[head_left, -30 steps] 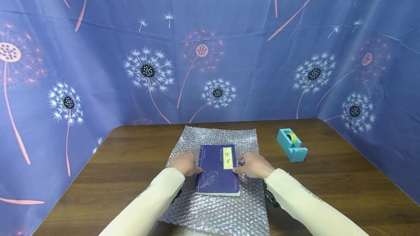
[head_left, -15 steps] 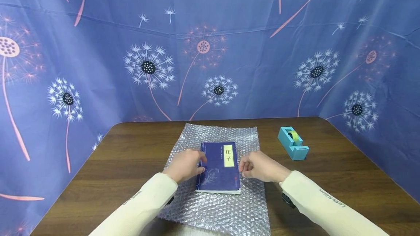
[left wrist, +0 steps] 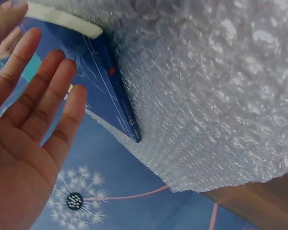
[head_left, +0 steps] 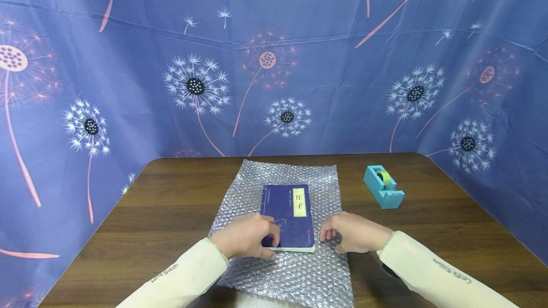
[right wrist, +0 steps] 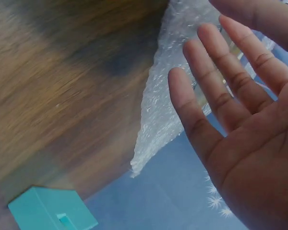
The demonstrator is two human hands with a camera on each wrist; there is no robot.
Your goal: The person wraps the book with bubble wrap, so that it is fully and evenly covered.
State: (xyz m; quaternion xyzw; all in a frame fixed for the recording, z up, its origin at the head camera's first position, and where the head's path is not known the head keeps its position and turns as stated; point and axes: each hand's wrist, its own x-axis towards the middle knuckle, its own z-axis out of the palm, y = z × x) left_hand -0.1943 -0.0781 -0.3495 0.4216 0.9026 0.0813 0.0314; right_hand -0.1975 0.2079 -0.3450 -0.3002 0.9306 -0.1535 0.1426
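A dark blue book [head_left: 288, 222] with a yellow title label lies flat on a sheet of bubble wrap [head_left: 299, 274]. Over the book's lower left corner is the left hand [head_left: 249, 235], its fingers relaxed; the left wrist view shows this hand [left wrist: 33, 120] with fingers extended beside the book [left wrist: 86, 72]. The right hand [head_left: 353, 233] hovers over the wrap just right of the book, not touching the book. Its fingers are loosely bent and hold nothing, as the right wrist view of the hand [right wrist: 249, 115] shows.
A turquoise tape dispenser [head_left: 384, 188] with a yellow-green roll stands on the wooden table [head_left: 180, 194], right of the wrap. Behind the table hangs a blue cloth [head_left: 334, 75] with a dandelion print.
Both hands have come off the book's side edges and moved nearer the person, the left to the lower left corner, the right outward. The book has stayed in place on the wrap.
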